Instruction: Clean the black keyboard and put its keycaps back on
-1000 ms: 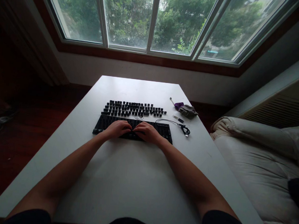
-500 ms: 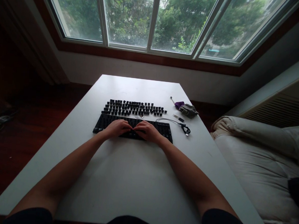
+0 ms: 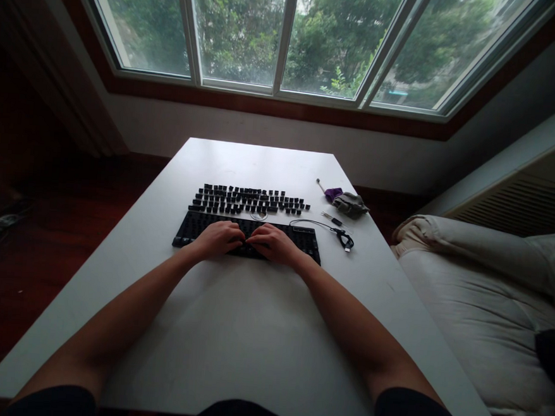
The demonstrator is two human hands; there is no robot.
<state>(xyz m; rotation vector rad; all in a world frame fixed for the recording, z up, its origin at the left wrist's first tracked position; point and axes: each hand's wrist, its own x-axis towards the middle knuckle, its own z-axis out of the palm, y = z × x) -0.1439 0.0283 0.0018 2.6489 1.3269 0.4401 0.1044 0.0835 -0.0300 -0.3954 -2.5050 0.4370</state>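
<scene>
A black keyboard [image 3: 186,229] lies flat across the white table in front of me. Over its lower middle, my left hand [image 3: 217,237] has its fingers closed, tips pointing inward at the keys. My right hand [image 3: 274,241] mirrors it from the other side, also closed, with only a narrow gap between the two sets of fingertips. Whatever the fingertips pinch is too small and dark to make out. Just beyond the keyboard stand rows of loose black keycaps [image 3: 249,198]. A small round wire-like item [image 3: 258,217] rests between them and the keyboard.
Right of the keyboard lie its bundled USB cable [image 3: 344,240] and a small dark tool [image 3: 332,219]. Farther back are a grey cloth [image 3: 351,204], a purple cloth [image 3: 333,194] and a thin brush-like stick [image 3: 319,185]. A cushioned sofa [image 3: 470,310] stands beyond the table's right edge.
The fingertips have drawn slightly apart, with my left hand shifting a little left. Keyboard, keycaps and cable stay where they were.
</scene>
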